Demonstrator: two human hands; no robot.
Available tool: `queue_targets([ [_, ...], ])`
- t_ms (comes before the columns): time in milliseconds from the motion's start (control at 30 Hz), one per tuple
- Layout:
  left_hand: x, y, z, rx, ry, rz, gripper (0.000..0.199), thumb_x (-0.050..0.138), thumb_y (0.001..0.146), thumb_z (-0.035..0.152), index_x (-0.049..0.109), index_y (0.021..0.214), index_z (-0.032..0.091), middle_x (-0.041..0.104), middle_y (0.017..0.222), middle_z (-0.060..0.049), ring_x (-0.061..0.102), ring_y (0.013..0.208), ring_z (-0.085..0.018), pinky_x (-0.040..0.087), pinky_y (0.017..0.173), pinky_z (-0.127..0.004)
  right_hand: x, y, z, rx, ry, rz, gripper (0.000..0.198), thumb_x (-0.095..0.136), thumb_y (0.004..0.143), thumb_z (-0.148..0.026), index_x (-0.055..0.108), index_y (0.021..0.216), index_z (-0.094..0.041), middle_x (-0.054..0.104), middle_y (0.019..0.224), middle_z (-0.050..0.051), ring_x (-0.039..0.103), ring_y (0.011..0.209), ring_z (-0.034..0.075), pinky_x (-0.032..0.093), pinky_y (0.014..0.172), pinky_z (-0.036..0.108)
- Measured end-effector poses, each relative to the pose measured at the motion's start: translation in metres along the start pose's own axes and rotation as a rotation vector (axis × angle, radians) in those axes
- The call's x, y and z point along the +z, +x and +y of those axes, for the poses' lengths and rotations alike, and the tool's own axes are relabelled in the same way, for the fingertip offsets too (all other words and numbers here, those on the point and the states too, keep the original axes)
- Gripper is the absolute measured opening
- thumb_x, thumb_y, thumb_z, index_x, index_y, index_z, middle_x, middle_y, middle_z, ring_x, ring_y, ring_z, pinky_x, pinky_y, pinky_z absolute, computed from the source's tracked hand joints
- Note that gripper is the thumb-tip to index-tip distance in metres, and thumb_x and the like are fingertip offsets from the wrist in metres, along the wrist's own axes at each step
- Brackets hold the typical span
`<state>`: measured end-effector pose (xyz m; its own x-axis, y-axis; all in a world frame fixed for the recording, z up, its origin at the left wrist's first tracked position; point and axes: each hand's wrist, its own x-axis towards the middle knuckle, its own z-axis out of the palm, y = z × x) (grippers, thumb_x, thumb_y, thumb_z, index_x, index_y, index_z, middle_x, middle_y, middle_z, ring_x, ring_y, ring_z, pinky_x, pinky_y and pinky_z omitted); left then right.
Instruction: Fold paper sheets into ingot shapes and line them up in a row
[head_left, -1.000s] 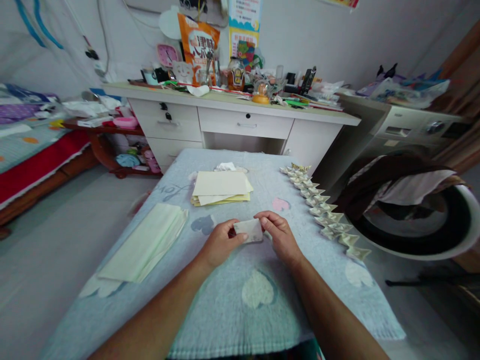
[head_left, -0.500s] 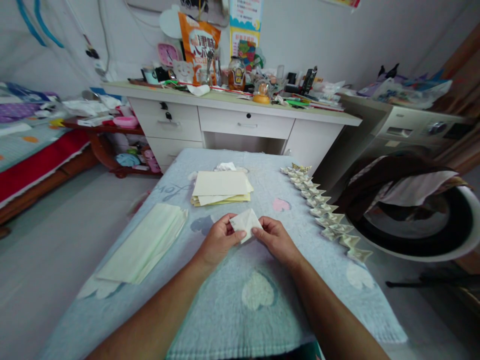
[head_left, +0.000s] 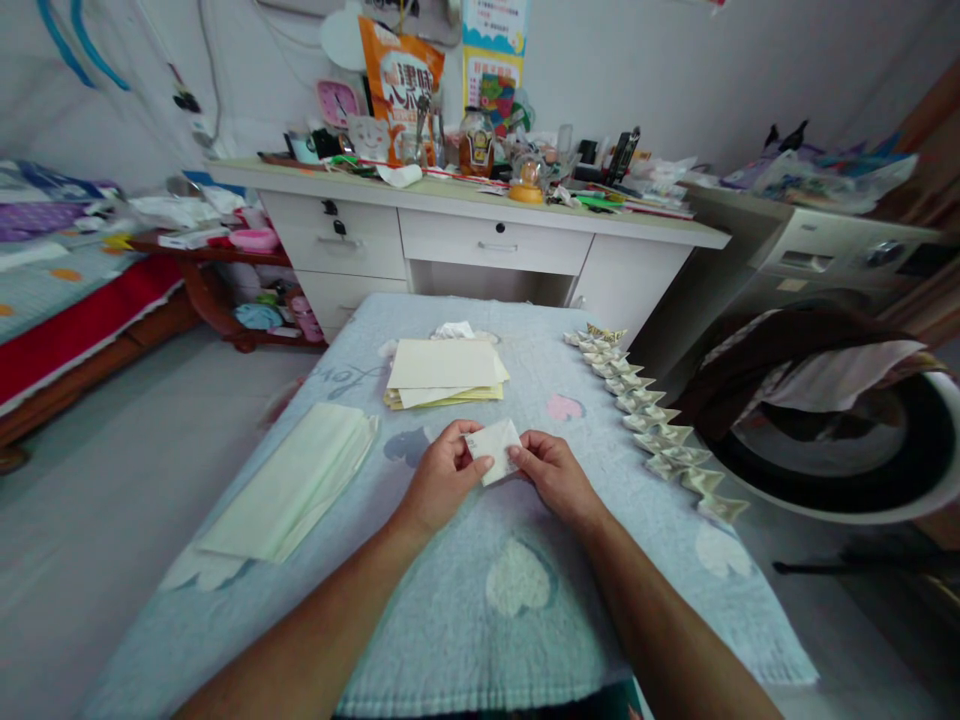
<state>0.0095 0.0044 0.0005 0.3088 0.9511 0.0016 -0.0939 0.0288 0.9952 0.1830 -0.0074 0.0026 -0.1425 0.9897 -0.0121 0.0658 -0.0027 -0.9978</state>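
Observation:
A small folded piece of white paper (head_left: 495, 446) is held between both hands above the cloth-covered table (head_left: 420, 640). My left hand (head_left: 448, 470) pinches its left side, thumb on top and fingers beneath. At its right edge, my right hand (head_left: 556, 470) grips it the same way, the thumb pressing near the corner. Just beyond the hands lies a stack of cream paper sheets (head_left: 446, 365). Pale green folded sheets (head_left: 292, 480) rest to the left. Along the right side runs a row of folded paper pieces (head_left: 645, 412), their points sticking up.
A crumpled white tissue (head_left: 454, 330) lies behind the stack. Past the table stands a white desk (head_left: 495, 245) with a cluttered top. On the right is a washing machine (head_left: 817, 260) with its round door open and clothes in it. A bed (head_left: 75, 290) stands at the left.
The paper between my hands has changed from a diamond-like shape to a flatter, squarer one, and my right thumb has shifted slightly. Both hands keep their grip.

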Motion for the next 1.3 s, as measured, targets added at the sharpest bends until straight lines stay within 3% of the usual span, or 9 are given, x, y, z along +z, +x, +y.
queue_targets([
  [100,0.000,-0.001,-0.004,0.012,0.050,0.018,0.046,0.063,0.077,0.026,0.040,0.116,0.020,0.064,0.076,0.002,0.062,0.066,-0.013,0.045,0.060,-0.022,0.001,0.001,0.003,-0.037,-0.026,0.023,0.031,0.063,0.079,-0.047,0.053,0.073,-0.018,0.043,0.057,-0.006,0.036,0.052,0.009,0.028,0.050,0.022],
  [267,0.001,-0.001,-0.010,0.029,0.190,0.064,0.052,0.063,0.076,0.025,0.040,0.122,0.021,0.065,0.084,0.000,0.061,0.062,-0.011,0.043,0.056,-0.020,0.002,0.003,0.011,-0.098,-0.102,0.093,0.029,0.059,0.082,-0.035,0.047,0.104,-0.021,0.043,0.058,-0.009,0.039,0.051,0.010,0.029,0.049,0.021],
  [367,0.001,0.000,-0.008,0.015,0.174,0.086,0.050,0.062,0.075,0.026,0.043,0.122,0.022,0.065,0.091,-0.001,0.062,0.061,-0.010,0.045,0.057,-0.021,0.000,0.003,0.011,-0.130,-0.250,0.121,0.023,0.055,0.084,-0.031,0.048,0.104,-0.022,0.045,0.058,-0.008,0.041,0.051,0.011,0.030,0.051,0.021],
  [500,0.000,0.001,-0.003,-0.040,0.182,0.060,0.034,0.060,0.076,0.027,0.053,0.108,0.019,0.062,0.076,0.002,0.060,0.056,-0.010,0.044,0.053,-0.020,-0.002,0.000,0.008,-0.176,-0.413,0.141,0.017,0.053,0.084,-0.028,0.051,0.100,-0.022,0.047,0.058,-0.008,0.043,0.052,0.011,0.031,0.052,0.022],
  [767,-0.004,0.003,-0.005,-0.012,0.247,0.046,0.030,0.057,0.076,0.025,0.055,0.105,0.017,0.057,0.066,0.005,0.056,0.054,-0.011,0.040,0.051,-0.020,-0.005,0.005,0.013,-0.120,-0.202,0.068,0.021,0.057,0.082,-0.032,0.052,0.099,-0.021,0.046,0.056,-0.009,0.040,0.049,0.010,0.030,0.048,0.020],
  [900,-0.004,0.000,-0.004,0.049,0.415,0.046,0.032,0.062,0.072,0.021,0.060,0.104,0.018,0.053,0.063,0.006,0.049,0.051,-0.009,0.037,0.050,-0.020,-0.007,0.003,0.010,-0.107,-0.285,0.073,0.016,0.055,0.083,-0.031,0.055,0.094,-0.021,0.045,0.054,-0.008,0.039,0.048,0.010,0.028,0.047,0.021],
  [1167,0.003,-0.004,-0.005,0.196,0.625,-0.013,0.025,0.058,0.071,0.010,0.063,0.094,0.019,0.056,0.100,-0.002,0.052,0.057,-0.007,0.045,0.059,-0.022,-0.005,0.000,0.004,-0.179,-0.756,0.126,0.012,0.058,0.080,-0.019,0.060,0.092,-0.021,0.055,0.062,-0.003,0.048,0.062,0.015,0.031,0.062,0.026],
  [1300,0.004,-0.005,-0.009,0.243,0.708,-0.022,0.028,0.057,0.072,0.008,0.062,0.096,0.021,0.056,0.110,-0.004,0.059,0.077,-0.013,0.048,0.073,-0.026,-0.004,0.000,0.004,-0.172,-0.879,0.135,0.013,0.061,0.080,-0.019,0.061,0.093,-0.020,0.059,0.066,-0.001,0.049,0.073,0.018,0.031,0.070,0.028],
])
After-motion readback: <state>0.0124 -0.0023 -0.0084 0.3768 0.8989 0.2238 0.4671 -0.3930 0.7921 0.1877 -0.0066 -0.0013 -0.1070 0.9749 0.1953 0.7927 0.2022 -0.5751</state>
